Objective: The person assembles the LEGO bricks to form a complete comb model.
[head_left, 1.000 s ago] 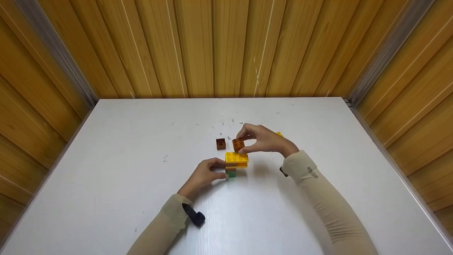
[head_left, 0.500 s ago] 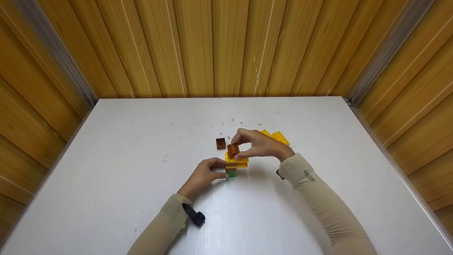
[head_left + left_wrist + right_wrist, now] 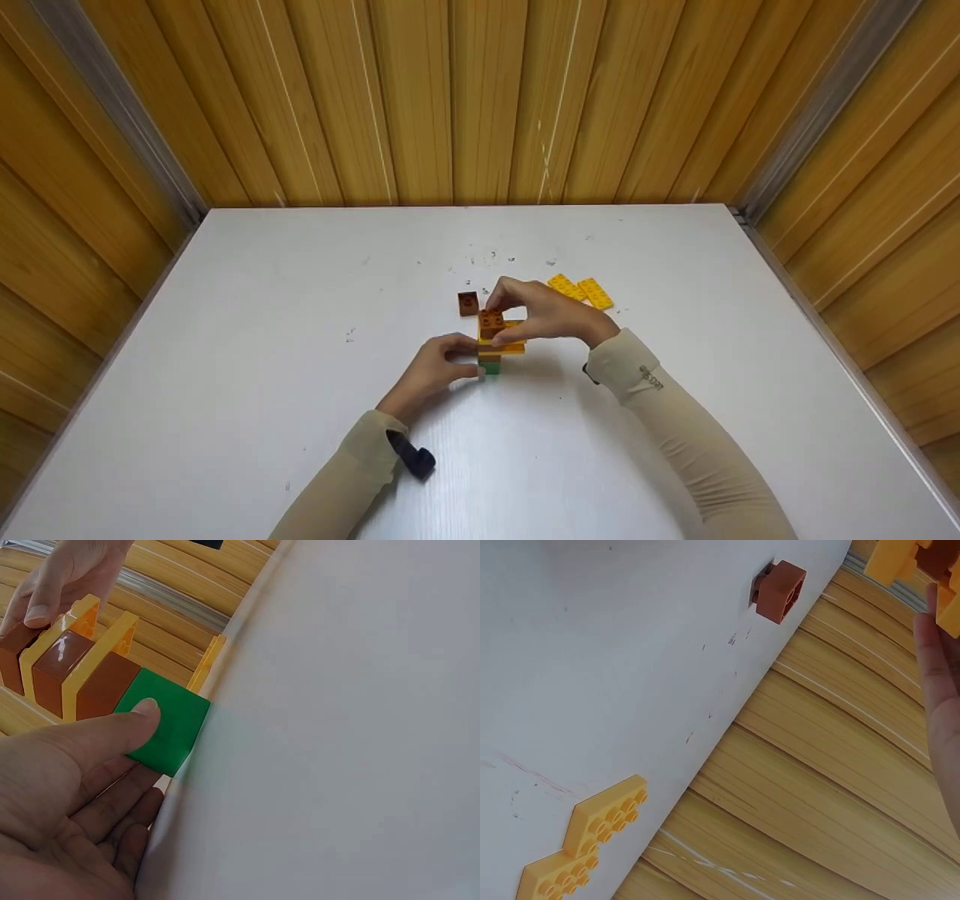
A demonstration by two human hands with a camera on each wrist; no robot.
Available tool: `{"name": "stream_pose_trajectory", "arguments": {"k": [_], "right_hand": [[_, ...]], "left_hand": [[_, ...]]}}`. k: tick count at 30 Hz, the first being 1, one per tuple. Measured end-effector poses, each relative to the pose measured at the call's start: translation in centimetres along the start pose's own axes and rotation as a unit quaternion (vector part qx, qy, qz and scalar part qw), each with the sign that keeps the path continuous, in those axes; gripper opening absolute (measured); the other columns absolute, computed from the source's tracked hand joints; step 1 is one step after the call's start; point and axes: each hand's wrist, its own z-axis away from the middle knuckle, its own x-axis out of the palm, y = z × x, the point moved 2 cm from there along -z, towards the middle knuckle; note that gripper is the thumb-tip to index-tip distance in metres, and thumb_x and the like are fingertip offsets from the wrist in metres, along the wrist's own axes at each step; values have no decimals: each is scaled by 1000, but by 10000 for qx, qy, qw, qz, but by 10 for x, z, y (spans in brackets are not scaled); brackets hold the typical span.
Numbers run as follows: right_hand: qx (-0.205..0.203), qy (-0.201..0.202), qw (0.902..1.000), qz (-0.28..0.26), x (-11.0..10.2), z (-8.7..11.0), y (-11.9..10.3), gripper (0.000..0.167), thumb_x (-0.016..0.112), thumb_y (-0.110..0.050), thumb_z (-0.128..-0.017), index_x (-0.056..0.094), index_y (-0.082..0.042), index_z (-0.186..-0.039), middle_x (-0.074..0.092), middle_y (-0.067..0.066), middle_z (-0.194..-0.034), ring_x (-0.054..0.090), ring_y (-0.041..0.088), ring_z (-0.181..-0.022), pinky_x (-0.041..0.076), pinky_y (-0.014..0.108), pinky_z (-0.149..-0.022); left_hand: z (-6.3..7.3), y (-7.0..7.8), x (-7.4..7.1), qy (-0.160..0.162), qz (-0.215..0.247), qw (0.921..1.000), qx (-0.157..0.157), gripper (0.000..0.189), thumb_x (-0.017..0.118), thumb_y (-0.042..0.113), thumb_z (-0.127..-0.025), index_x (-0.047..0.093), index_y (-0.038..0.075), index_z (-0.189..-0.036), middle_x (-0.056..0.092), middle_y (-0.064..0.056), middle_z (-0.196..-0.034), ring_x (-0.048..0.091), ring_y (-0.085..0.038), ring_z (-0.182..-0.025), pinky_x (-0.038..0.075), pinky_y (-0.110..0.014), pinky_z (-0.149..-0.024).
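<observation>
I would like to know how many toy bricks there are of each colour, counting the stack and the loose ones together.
Green brick: 1
Brown bricks: 4 (1 loose)
Yellow bricks: 4 (2 loose)
Total visible: 9

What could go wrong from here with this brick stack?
The brick stack might tip if the left hand lets go of the green block, since two yellow plates jut out to one side above it. The top brown block may not be fully seated; the pictures can't settle that. If the right hand presses it unevenly, a lower joint could perhaps loosen.
</observation>
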Motion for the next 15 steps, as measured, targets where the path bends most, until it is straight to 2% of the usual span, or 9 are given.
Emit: {"name": "stream_pose_trajectory", "arguments": {"k": [8, 15], "right_hand": [[-35, 45, 9992, 399, 2, 1, -3, 42, 76, -7, -81, 51, 1, -114, 63, 14, -113, 60, 29, -113, 45, 45, -103], [-407, -44, 9971, 646, 4, 0, 3, 42, 74, -6, -82, 56, 5, -120, 63, 15, -115, 60, 27, -108, 47, 45, -99]], "left_hand": [[0, 0, 0, -24, 82, 10000, 20, 35, 77, 10, -79, 67, 6, -112, 69, -9, -113, 63, -24, -109, 45, -42, -101], [0, 0, 0, -37, 78, 10000, -15, 35, 77, 11, -79, 67, 7, -112, 69, -8, -113, 63, -23, -109, 45, -42, -101]]}}
